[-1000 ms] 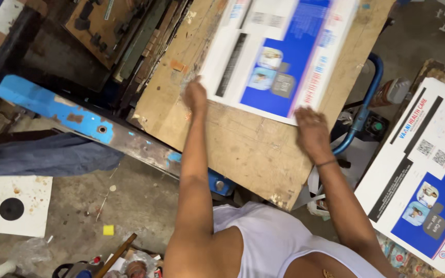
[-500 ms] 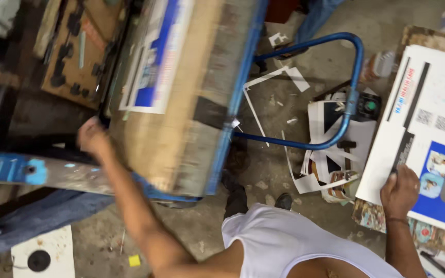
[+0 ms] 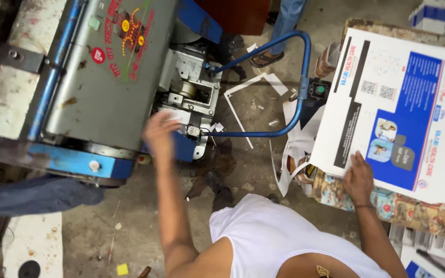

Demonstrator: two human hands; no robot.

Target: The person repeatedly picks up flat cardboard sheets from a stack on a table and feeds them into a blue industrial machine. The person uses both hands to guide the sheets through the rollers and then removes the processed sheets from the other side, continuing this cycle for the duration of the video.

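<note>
My right hand (image 3: pixel 359 177) lies flat on the near edge of a large printed white and blue cardboard sheet (image 3: pixel 395 108), which tops a stack at the right. My left hand (image 3: pixel 159 131) is blurred, reaching out in front of the grey metal machine (image 3: pixel 104 67), close to its blue lower frame (image 3: pixel 78 159) and a small metal mechanism (image 3: pixel 191 100). Nothing is visible in that hand.
A blue tubular guard bar (image 3: pixel 297 87) loops out from the machine over the concrete floor. Paper scraps (image 3: pixel 253 87) litter the floor. Another person's foot in a sandal (image 3: pixel 266 57) stands at the top. Patterned sheets (image 3: pixel 428 211) lie under the stack.
The view swung from the wooden board to the machine and the stack at right. My right hand moved onto the printed sheet on the stack; my left hand left the board and swung toward the machine.
</note>
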